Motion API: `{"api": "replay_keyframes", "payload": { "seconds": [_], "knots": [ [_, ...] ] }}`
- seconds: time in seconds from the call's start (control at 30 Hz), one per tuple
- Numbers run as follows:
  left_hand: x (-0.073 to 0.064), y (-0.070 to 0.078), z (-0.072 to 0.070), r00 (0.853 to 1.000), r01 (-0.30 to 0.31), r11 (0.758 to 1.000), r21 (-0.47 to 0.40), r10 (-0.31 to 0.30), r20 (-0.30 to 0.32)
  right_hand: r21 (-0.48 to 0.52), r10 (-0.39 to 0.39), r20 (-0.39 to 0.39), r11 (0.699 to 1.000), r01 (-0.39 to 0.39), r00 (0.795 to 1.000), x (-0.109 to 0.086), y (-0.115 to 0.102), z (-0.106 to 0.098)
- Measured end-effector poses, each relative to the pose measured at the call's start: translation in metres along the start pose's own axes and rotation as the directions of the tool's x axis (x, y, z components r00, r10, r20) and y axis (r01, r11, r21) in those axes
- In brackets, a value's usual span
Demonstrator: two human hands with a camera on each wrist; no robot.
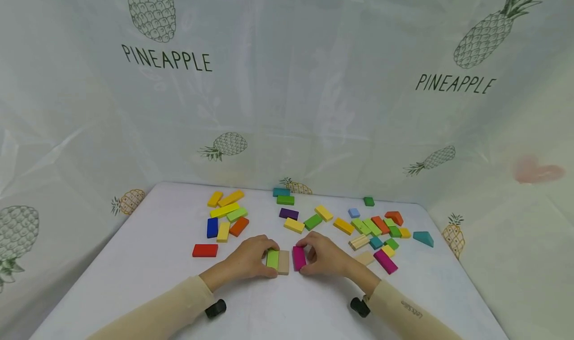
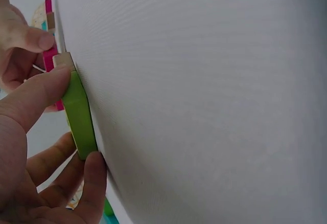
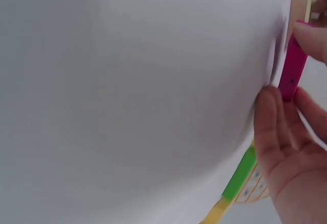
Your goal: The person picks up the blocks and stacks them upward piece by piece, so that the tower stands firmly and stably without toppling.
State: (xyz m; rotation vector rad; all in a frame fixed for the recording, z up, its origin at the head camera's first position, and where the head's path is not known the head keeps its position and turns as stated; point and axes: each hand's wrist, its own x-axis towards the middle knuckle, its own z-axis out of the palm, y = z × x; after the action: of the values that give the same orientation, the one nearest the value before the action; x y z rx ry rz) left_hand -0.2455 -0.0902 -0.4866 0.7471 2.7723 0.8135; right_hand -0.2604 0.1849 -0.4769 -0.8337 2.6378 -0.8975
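Observation:
My left hand [image 1: 252, 257] holds a light green block [image 1: 272, 258] by its two ends, thumb at the near end and fingers at the far one. Flush against that block's right side lies a plain wooden block [image 1: 284, 262]. The left thumb is close to the corner where the two meet in the left wrist view. Just to the right, my right hand [image 1: 329, 255] pinches a magenta block [image 3: 293, 68] lengthwise between thumb and fingertips. A narrow gap separates the magenta block from the wooden one in the head view.
Behind the left hand lie scattered blocks, among them a red one [image 1: 205, 251] and a blue one [image 1: 213, 228]. More blocks spread behind and right, including a second magenta block [image 1: 385, 261] and a teal one [image 1: 423, 238]. A pineapple-print curtain [image 1: 287, 90] hangs behind the white table [image 1: 148, 260].

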Motion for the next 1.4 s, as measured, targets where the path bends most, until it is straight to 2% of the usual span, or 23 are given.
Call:
{"api": "replay_keyframes", "payload": {
  "seconds": [0.3,0.63,1.0,1.23,1.4],
  "knots": [
    [-0.002,0.002,-0.002,1.000,-0.013,1.000,0.011,0.013,0.001,-0.055,-0.010,-0.055,0.998,0.007,0.998,-0.005,-0.017,0.016],
    [-0.002,0.004,-0.004,1.000,-0.017,1.000,-0.003,0.017,0.006,-0.074,0.004,-0.070,0.997,-0.010,0.998,-0.005,-0.016,0.021],
    [-0.001,0.002,-0.006,1.000,-0.024,1.000,-0.018,0.024,0.016,-0.080,0.025,-0.065,0.996,-0.030,0.998,-0.001,-0.020,0.022],
    [0.000,0.000,-0.004,1.000,-0.028,1.000,0.005,0.028,0.010,-0.067,0.036,-0.066,0.997,-0.041,0.997,-0.002,-0.022,0.021],
    [0.000,0.001,-0.006,0.999,-0.033,0.999,0.005,0.033,0.013,-0.025,0.042,-0.010,0.999,-0.042,0.999,-0.005,-0.021,0.013]
  ]
}}
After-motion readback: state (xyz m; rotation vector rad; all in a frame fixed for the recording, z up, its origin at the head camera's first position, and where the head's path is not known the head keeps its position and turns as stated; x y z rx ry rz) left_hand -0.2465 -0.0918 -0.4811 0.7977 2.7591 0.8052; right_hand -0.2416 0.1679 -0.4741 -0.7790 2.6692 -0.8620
